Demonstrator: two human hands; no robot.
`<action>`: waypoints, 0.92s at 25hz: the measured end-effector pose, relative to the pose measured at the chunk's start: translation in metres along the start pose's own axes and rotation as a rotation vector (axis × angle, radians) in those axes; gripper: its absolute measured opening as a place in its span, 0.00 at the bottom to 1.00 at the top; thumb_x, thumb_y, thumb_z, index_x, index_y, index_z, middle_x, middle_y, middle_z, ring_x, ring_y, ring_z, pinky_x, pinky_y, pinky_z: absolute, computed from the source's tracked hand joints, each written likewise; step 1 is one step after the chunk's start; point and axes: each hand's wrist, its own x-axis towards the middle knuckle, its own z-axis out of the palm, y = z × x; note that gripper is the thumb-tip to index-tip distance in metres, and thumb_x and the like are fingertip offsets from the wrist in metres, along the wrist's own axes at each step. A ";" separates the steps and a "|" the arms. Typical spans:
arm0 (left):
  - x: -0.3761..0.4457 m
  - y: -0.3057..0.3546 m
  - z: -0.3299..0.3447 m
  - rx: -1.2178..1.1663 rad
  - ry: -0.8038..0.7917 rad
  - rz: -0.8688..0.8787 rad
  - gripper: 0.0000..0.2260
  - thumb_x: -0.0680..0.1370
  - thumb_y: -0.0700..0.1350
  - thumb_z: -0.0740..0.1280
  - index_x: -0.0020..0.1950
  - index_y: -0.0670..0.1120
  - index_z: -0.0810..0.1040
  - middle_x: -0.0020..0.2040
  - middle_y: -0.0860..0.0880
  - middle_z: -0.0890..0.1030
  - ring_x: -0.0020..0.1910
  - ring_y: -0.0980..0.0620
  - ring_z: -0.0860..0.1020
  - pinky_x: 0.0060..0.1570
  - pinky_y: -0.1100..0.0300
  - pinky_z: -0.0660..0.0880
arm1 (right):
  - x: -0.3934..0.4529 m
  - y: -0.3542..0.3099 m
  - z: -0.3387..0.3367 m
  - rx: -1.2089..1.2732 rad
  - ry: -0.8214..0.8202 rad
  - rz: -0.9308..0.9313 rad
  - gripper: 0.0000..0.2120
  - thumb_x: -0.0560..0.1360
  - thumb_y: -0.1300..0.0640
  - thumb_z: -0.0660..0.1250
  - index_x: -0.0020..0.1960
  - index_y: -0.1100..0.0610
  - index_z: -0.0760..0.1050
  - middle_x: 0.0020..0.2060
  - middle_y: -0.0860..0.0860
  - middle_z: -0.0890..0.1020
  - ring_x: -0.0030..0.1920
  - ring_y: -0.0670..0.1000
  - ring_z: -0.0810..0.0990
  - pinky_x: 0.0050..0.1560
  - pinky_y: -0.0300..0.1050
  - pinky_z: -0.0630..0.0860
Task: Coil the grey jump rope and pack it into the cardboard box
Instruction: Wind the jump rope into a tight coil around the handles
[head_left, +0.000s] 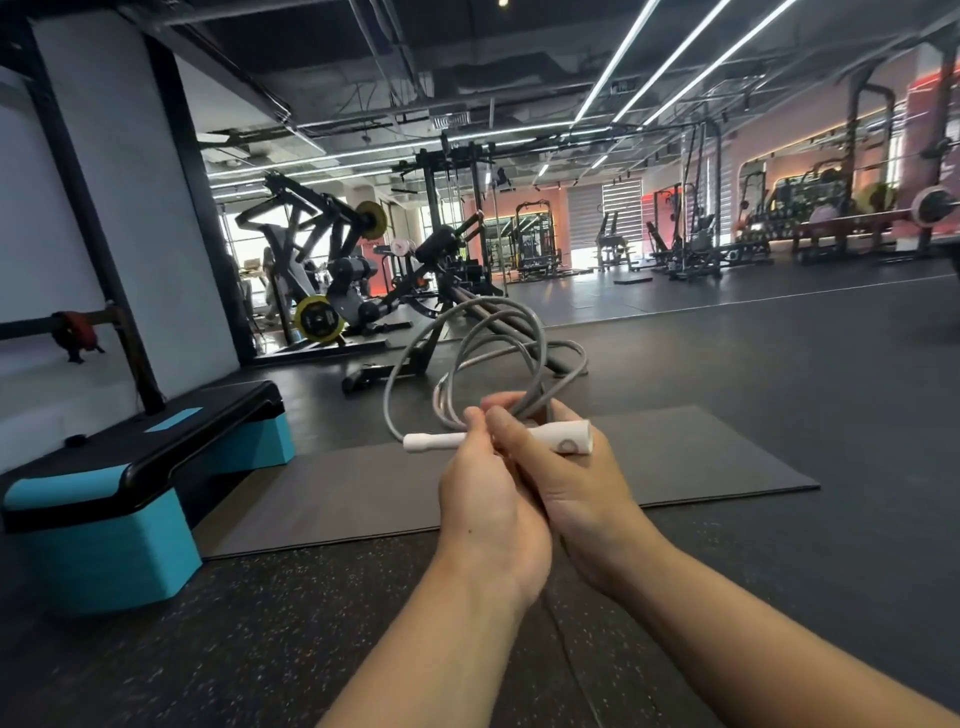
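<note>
The grey jump rope (485, 343) stands in several loose loops above my hands, held up in the air over the floor. Its two white handles (569, 439) lie side by side and roughly level, one thin end sticking out to the left and a thicker end to the right. My left hand (488, 499) grips the handles from below on the left. Pressed against it, my right hand (563, 470) wraps the handles and pinches the rope strands where they meet. No cardboard box is in view.
A dark exercise mat (701, 457) lies on the speckled rubber floor just beyond my hands. A black and teal aerobic step (130, 467) stands to the left. Weight machines (332, 291) and racks fill the back of the gym.
</note>
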 end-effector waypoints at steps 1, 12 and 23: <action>-0.004 -0.002 -0.003 0.060 -0.038 -0.055 0.21 0.85 0.54 0.55 0.58 0.43 0.82 0.56 0.41 0.85 0.59 0.44 0.82 0.66 0.49 0.73 | 0.003 -0.001 -0.003 -0.062 0.045 -0.026 0.08 0.75 0.55 0.74 0.48 0.60 0.83 0.38 0.53 0.86 0.40 0.48 0.85 0.44 0.42 0.80; -0.009 0.061 -0.023 2.139 -0.291 1.443 0.50 0.69 0.37 0.73 0.83 0.52 0.46 0.84 0.46 0.45 0.82 0.44 0.44 0.77 0.36 0.50 | 0.028 -0.066 -0.034 -0.949 -0.445 0.159 0.23 0.83 0.51 0.65 0.30 0.55 0.71 0.22 0.47 0.75 0.23 0.42 0.70 0.29 0.31 0.68; 0.021 0.084 -0.015 2.458 -0.554 1.484 0.13 0.69 0.47 0.77 0.42 0.45 0.75 0.34 0.48 0.76 0.30 0.47 0.74 0.26 0.58 0.61 | 0.025 -0.077 -0.034 -0.997 -0.609 0.378 0.10 0.77 0.49 0.72 0.42 0.54 0.76 0.39 0.52 0.89 0.34 0.48 0.70 0.33 0.43 0.65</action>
